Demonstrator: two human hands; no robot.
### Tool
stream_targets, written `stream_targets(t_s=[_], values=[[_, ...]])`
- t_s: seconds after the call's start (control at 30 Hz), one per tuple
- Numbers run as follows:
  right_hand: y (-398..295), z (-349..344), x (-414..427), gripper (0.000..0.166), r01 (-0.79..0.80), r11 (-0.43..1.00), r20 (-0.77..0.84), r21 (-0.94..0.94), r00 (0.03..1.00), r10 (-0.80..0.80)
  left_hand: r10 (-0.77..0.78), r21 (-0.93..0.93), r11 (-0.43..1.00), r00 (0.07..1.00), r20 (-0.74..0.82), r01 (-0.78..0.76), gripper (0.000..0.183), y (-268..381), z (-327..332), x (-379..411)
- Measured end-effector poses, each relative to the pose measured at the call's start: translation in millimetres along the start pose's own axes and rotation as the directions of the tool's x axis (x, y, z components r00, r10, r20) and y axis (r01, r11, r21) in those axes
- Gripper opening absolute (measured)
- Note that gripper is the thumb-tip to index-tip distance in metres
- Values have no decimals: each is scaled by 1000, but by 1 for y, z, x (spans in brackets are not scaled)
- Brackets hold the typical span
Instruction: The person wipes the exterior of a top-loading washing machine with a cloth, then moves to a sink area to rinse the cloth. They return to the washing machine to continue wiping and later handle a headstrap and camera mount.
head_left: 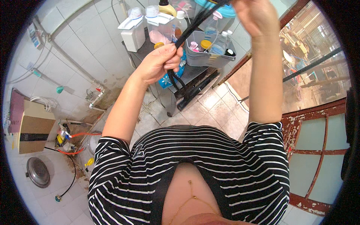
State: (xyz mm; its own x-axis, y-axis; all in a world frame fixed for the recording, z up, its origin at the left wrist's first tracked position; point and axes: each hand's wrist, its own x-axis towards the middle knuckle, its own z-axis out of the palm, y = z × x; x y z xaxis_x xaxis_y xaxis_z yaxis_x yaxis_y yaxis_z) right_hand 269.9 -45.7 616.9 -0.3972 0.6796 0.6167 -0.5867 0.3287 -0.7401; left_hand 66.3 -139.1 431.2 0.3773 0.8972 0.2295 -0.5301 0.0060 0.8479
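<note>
My left hand [164, 63] is closed around a bundle of long black cords or straps [194, 25]. Below my fist the bundle's looped end [177, 80] hangs down, and above it the strands stretch tautly up to the right, leaving the top of the picture. My right hand [254, 17] is raised at the top edge beside the upper end of the strands. It is blurred and its fingertips are cut off, so its hold cannot be made out. Behind my left hand is a dark-topped table [143, 53], with a blue patterned packet [166, 80] at its edge.
On the table stand lidded plastic containers [160, 28] with measuring cups and a grey basket [208, 60] of bottles. A red-framed door [303, 123] with peeling paint is at right. Pipes [73, 64] and a cardboard box [35, 126] line the tiled left wall.
</note>
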Motion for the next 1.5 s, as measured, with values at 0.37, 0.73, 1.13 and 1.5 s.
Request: stream_targets(t_s=[0.37,0.73,1.13,1.5], values=[[-65,-98,-56,33,127,326,-144,-937,708,-691,-253,107,961,967,-34,255,26,23,-33,5],[-108,-119,-96,30,162,955,-466,-247,845,-264,-332,338,869,933,-142,361,33,39,-28,8],[-202,-109,-66,23,-197,974,39,-112,978,203,-376,771,589,926,-2,241,39,-5,-73,-3],[-210,-29,-32,28,25,594,135,-804,981,141,-108,655,755,987,118,5,47,38,14,45]])
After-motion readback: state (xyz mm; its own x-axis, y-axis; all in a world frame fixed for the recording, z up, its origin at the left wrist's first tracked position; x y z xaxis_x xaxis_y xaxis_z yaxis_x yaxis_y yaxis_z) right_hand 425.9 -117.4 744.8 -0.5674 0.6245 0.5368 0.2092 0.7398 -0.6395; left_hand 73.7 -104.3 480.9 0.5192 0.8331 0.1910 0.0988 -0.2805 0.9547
